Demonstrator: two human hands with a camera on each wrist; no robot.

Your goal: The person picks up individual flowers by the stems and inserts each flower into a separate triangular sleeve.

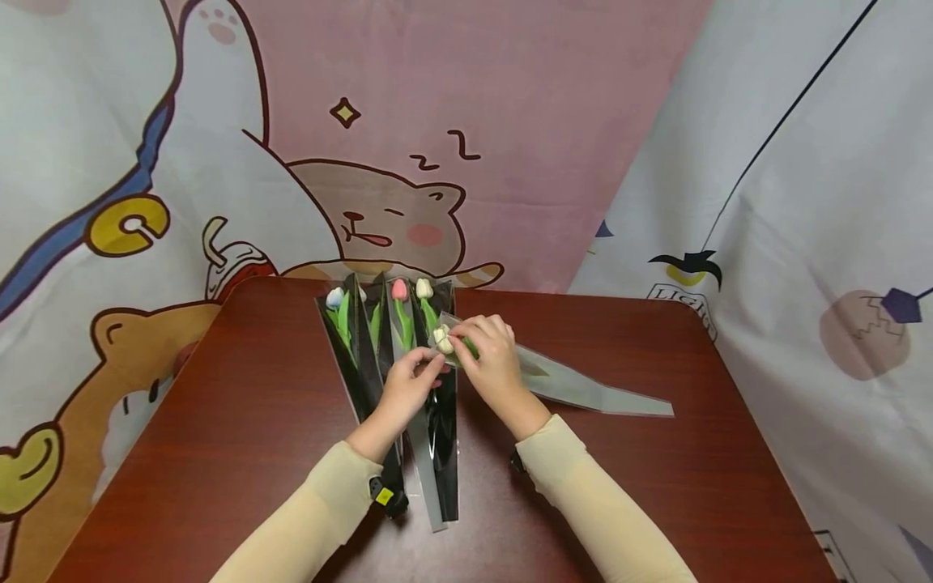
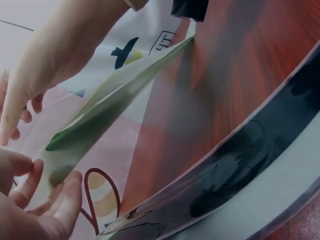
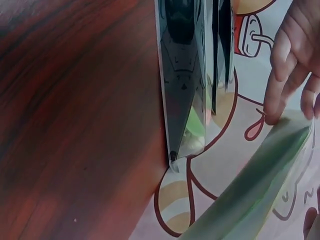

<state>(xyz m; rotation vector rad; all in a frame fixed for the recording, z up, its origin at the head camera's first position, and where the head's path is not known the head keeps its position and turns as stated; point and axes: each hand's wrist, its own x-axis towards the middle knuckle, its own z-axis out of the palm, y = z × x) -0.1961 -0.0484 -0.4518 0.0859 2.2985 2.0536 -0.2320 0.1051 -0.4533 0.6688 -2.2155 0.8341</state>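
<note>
A white artificial tulip lies in a long, pale translucent flower sleeve, whose narrow end points right. My right hand holds the sleeve's wide end, fingers bent over beside the bloom. Just below the bloom, my left hand pinches the sleeve's edge between thumb and fingers. In the left wrist view, the left fingertips touch the sleeve film near the green leaf. The right wrist view shows the left hand at the sleeve's open end.
Several wrapped tulips lie side by side under and left of my hands, in black and grey sleeves; a pink bloom and a pale blue one show. The brown table meets a cartoon-print cloth behind.
</note>
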